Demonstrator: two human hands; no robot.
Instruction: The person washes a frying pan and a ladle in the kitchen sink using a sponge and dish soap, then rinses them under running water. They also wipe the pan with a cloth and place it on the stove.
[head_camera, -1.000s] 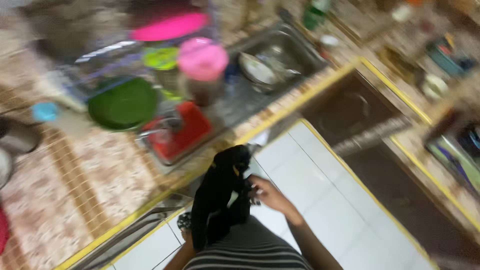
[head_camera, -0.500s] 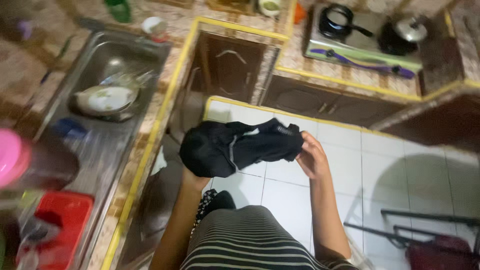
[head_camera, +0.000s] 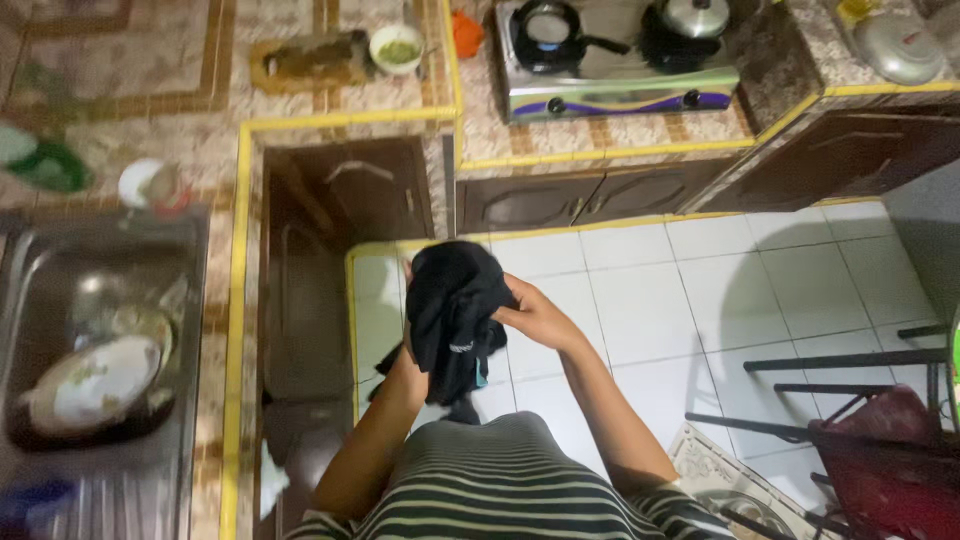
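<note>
A black piece of clothing (head_camera: 450, 310) hangs bunched in front of my striped shirt, over the white floor tiles. My right hand (head_camera: 535, 315) grips its right side with the fingers tucked into the fabric. My left hand (head_camera: 408, 350) is mostly hidden behind the cloth and holds it from the left and below. Both forearms reach up from the bottom of the head view.
A steel sink (head_camera: 100, 360) with a dirty plate (head_camera: 95, 385) sits at the left. A two-burner stove (head_camera: 615, 60) with a pan and a lidded pot stands on the tiled counter at the top. Dark cabinet doors (head_camera: 345, 215) line the corner. A dark metal rack (head_camera: 860, 410) stands at the lower right.
The view has swung right from the sink toward the stove corner. The black cloth, stretched sideways between my hands half a second ago, is now gathered into a hanging bunch.
</note>
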